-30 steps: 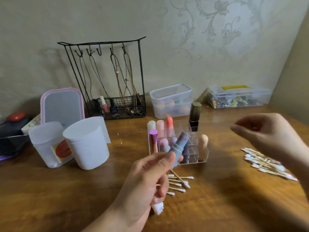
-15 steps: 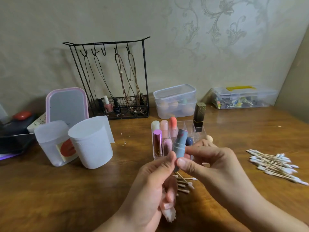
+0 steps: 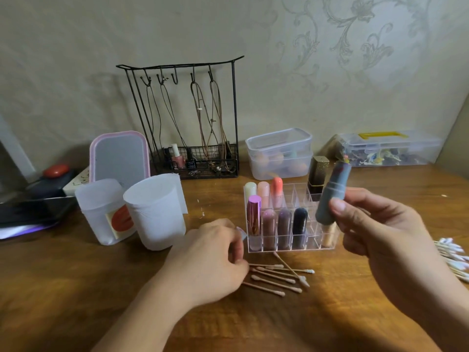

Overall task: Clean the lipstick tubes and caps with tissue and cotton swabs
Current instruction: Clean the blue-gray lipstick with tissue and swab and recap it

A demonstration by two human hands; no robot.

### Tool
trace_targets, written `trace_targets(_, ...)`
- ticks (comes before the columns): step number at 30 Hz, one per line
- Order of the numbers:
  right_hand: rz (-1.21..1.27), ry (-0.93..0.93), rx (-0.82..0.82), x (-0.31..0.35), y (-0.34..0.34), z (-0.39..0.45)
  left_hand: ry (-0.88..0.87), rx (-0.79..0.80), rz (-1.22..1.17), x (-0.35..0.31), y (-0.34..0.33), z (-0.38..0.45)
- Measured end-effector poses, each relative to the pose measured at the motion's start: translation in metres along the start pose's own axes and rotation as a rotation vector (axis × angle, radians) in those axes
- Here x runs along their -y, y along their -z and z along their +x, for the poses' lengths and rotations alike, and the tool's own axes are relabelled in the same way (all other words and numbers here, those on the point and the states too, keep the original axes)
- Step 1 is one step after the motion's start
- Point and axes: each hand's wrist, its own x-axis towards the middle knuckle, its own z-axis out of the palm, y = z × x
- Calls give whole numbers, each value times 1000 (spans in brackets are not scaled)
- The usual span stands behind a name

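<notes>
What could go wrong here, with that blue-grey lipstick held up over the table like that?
The right hand holds the blue-grey lipstick tube tilted, gripped low, above the clear organizer; a slip could drop it onto the tubes standing there. Its top end looks smeared red, so it might mark fingers or wood. The left hand is down by the loose cotton swabs and could scatter them.

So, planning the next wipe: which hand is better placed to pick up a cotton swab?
Left. The left hand is down by the pink-tipped cotton swabs lying on the wooden table; the right hand is raised, holding the grey-blue lipstick tube.
</notes>
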Motion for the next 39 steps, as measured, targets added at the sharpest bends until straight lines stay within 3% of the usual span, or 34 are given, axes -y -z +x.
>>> trace_targets(11, -29, -31, 1, -8, 0, 0, -16, 69, -78, 11, -9, 10)
trace_targets(16, -24, -32, -6, -7, 2, 1, 67, -34, -161, 21, 1, 15)
trace_targets(18, -48, -25, 10, -7, 1, -1, 116, -142, -404, 23, 4, 17)
trace_targets(22, -27, -24, 145, -9, -9, -8, 58, -160, -1439, 13, 6, 15)
trace_targets(25, 2, -53, 248, -19, -20, -12, 50, -110, -1748, 4, -7, 17)
trace_targets(31, 94, -105, 359, -30, -25, -14, 90, -119, -1838, -16, -21, 13)
trace_targets(39, 155, -79, 434, -32, -26, -14, 100, -264, -1646, -22, -16, 8)
